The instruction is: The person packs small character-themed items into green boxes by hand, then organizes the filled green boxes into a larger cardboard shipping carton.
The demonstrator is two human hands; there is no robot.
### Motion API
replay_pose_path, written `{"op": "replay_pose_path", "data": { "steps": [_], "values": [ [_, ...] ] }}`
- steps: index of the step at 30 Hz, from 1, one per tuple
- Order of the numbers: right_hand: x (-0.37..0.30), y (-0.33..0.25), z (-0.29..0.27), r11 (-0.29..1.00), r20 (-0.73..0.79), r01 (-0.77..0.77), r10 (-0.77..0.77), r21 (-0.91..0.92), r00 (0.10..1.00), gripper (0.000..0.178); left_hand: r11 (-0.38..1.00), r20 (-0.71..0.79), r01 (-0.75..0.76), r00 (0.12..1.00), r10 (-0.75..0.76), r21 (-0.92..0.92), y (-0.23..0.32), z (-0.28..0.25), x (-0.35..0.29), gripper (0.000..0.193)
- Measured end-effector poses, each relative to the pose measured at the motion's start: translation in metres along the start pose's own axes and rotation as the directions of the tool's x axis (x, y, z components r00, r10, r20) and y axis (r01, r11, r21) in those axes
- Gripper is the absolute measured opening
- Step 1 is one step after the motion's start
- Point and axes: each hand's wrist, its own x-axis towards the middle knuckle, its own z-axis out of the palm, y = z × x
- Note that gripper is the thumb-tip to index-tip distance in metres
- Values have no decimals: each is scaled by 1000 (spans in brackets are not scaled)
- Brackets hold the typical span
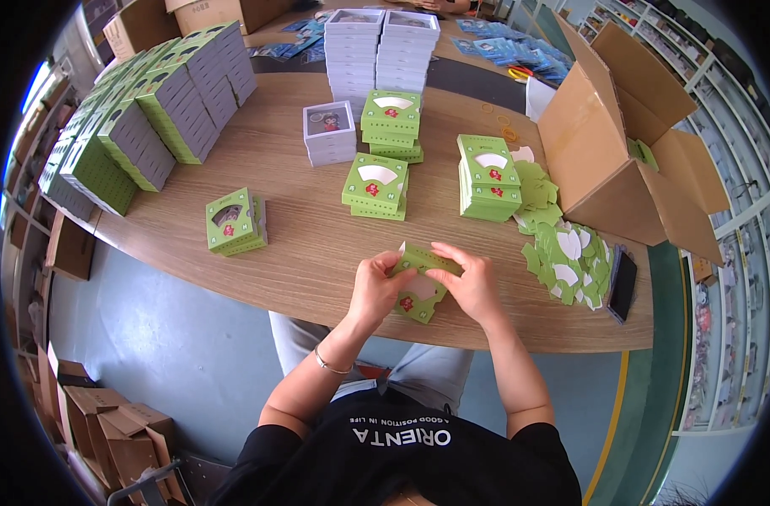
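Observation:
Close to the table's front edge, both my hands are closed on a green card sleeve (pixel 418 305) with a fan-shaped window and a red flower-like print. My left hand (pixel 375 289) grips its left side, thumb across the front. Opposite it, my right hand (pixel 469 282) pinches the upper right part. The fingers partly cover the sleeve. Just beyond my hands are short stacks of similar green sleeves (pixel 374 181), with another sleeve stack (pixel 490 173) to the right. Clear-topped white boxes (pixel 329 133) stand farther back. Left of my hands sits a green-sleeved box pile (pixel 231 223), a picture showing through its window.
Green-sleeved boxes (pixel 170 114) stand in rows at the far left, tall white box stacks (pixel 352 63) at the back. To the right lie green and white card scraps (pixel 570 261), a dark phone (pixel 622 287), rubber bands (pixel 508 133) and an open cardboard carton (pixel 600 169).

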Motion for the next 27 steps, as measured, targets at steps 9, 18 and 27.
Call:
{"op": "replay_pose_path", "data": {
  "steps": [9, 18, 27],
  "values": [
    [20, 13, -2, 977, 42, -184, 181, 108, 983, 24, 916, -24, 19, 1000, -10, 400, 10, 11, 26, 19],
    [34, 56, 2, 971, 92, -227, 220, 69, 971, 20, -135, 467, -447, 856, 222, 884, -7, 35, 3, 85],
    [75, -5, -63, 916, -19, -68, 66, -395, 998, 38, -93, 578, -571, 800, 163, 816, -7, 39, 29, 63]
  ]
}}
